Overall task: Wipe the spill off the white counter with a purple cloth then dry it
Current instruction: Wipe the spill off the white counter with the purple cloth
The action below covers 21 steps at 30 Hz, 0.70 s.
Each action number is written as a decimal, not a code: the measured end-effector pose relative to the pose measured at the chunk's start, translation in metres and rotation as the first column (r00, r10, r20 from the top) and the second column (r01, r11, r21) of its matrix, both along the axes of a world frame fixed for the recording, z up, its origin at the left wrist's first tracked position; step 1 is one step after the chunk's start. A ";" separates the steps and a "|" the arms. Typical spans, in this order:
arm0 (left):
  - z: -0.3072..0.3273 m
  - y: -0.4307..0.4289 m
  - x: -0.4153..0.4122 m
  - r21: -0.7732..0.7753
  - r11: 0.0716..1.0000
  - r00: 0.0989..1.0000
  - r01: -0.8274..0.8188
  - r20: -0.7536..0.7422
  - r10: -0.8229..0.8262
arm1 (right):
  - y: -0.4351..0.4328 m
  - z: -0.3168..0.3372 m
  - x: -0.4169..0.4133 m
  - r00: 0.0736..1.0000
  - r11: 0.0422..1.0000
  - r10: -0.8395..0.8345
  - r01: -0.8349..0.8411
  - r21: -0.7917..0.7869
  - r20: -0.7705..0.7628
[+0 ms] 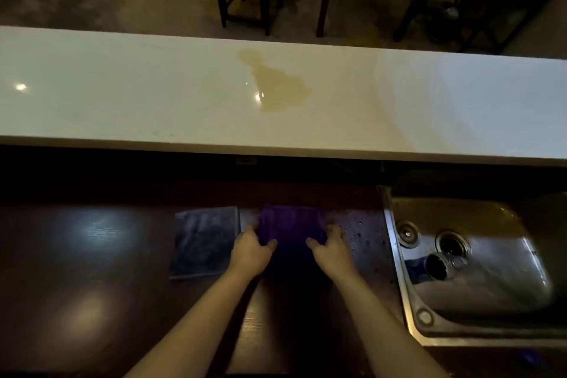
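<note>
Dim, soft-focus view, glare spots on white counter [122, 95], wide-angle edge curvature

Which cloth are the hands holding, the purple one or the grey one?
The purple cloth: left hand and right hand grip its sides. The grey cloth lies untouched beside it.

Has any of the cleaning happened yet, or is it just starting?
Just starting. The brownish spill still sits untouched on the white counter. Both the left hand and right hand grip the purple cloth on the lower dark worktop. Wiping and drying both remain.
</note>
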State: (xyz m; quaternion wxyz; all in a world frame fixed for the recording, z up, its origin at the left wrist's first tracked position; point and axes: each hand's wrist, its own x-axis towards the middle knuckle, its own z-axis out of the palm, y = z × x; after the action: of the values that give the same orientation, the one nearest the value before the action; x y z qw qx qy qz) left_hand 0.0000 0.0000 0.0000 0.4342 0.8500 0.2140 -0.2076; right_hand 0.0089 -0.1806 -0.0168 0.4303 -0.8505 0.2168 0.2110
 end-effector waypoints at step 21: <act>0.019 0.016 0.007 -0.483 0.846 0.968 -0.225 -0.014 0.250 | 0.002 0.050 0.010 0.923 0.641 -0.267 0.384 0.665 -0.276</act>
State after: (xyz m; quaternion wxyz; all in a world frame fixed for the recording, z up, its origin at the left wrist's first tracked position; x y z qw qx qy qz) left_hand 0.0070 0.0161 0.0190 0.6592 0.6872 0.2483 -0.1777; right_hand 0.0188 -0.1786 0.0332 0.7361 -0.5474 0.3010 0.2606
